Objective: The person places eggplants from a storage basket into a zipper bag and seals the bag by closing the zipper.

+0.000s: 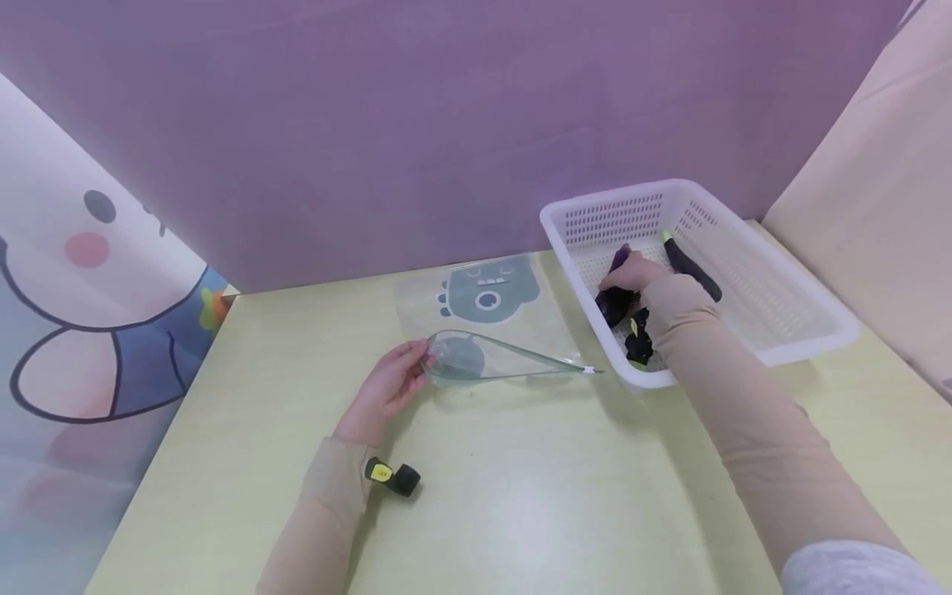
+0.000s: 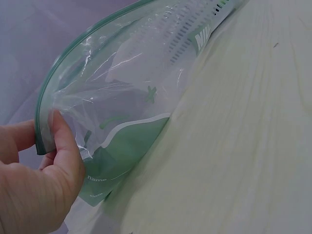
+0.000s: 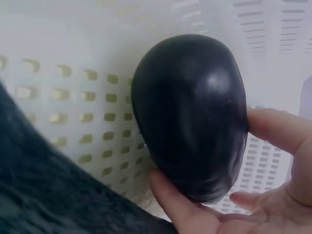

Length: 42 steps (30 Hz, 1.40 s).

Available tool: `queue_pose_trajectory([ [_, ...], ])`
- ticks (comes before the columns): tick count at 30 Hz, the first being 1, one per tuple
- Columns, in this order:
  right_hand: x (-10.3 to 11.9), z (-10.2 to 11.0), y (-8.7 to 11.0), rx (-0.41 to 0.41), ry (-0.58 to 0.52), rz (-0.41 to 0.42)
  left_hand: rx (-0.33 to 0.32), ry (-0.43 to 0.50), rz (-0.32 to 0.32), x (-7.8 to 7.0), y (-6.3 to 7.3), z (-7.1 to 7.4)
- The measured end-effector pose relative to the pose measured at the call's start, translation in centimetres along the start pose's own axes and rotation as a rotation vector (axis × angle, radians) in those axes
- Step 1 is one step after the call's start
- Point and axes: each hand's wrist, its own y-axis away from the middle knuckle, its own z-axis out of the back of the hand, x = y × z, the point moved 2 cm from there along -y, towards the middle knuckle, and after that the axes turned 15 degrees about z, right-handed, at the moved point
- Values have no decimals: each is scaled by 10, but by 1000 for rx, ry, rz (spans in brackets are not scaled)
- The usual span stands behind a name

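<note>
My left hand point(image 1: 388, 382) pinches the green-edged rim of a clear plastic zip bag point(image 1: 494, 291) at its left corner, between thumb and fingers. The bag lies on the table, its near mouth spread apart; green print shows on the bag point(image 2: 131, 146) in the left wrist view. My right hand point(image 1: 632, 274) reaches into the white basket point(image 1: 658, 379) and grips a dark purple eggplant point(image 3: 190, 117) by its sides, thumb opposite fingers. In the head view the eggplant point(image 1: 614, 307) is partly hidden by the hand.
A long dark vegetable point(image 1: 693, 268) with a pale green tip lies in the basket, right of my hand. A blurred dark green thing point(image 3: 48, 180) fills the lower left of the right wrist view. A purple backdrop point(image 1: 372, 149) stands behind the pale wooden table point(image 1: 521, 504).
</note>
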Motion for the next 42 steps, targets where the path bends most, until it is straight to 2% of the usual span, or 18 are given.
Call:
queue_pose_trajectory([
  [9,-4,-1,-3,19,-33,-17,-17,-2,-2,-1,1,-3],
  [15,-3,-2,-1,21,-97,-31,-30,8,7,-1,0,-3],
  [19,-1,-1,0,19,-92,-25,-27,14,4,-1,-1,-3],
  [26,-2,-2,-1,62,-107,-35,-35,14,9,-2,0,-2],
  [31,-3,-3,-1,51,-126,-41,-48,23,21,-2,2,-3],
  [34,-5,-3,-2,40,-145,-52,-54,22,5,0,0,-1],
  [38,-5,-3,-1,29,-180,-64,-20,-13,-51,2,0,0],
  [39,-4,-3,-1,29,-185,-63,27,-5,-75,3,-1,2],
  [42,-5,-3,1,38,-204,-74,56,-24,-99,3,0,2],
])
